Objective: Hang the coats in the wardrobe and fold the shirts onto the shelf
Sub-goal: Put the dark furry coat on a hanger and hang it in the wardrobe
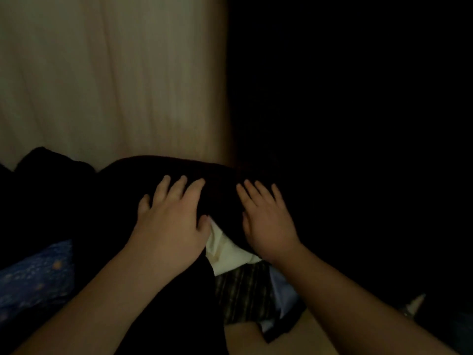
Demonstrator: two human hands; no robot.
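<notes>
Nearest the camera, two bare forearms reach forward over a dim pile of clothing. Between them lies a striped cloth (242, 290), with a pale blue cloth (282, 293) just beside it on the right; both are partly covered. Beyond these a white garment (225, 248) shows in the gap between the wrists, tucked under a dark garment (217, 185).

Left hand (170, 221): palm down on the dark garment, fingers straight and slightly spread, thumb touching the white garment's edge. It grips nothing. Right hand (266, 221): also flat on the dark garment, fingers straight and close together, pressing rather than pinching.

The dark garment forms a rounded mound under both hands; lighting is too poor to tell whether it is a coat or a shirt. At lower left a blue speckled fabric (35, 275) lies under more dark cloth. Behind the mound stands a pale wooden panel (115, 73). Right of it everything is in darkness and cannot be made out.
</notes>
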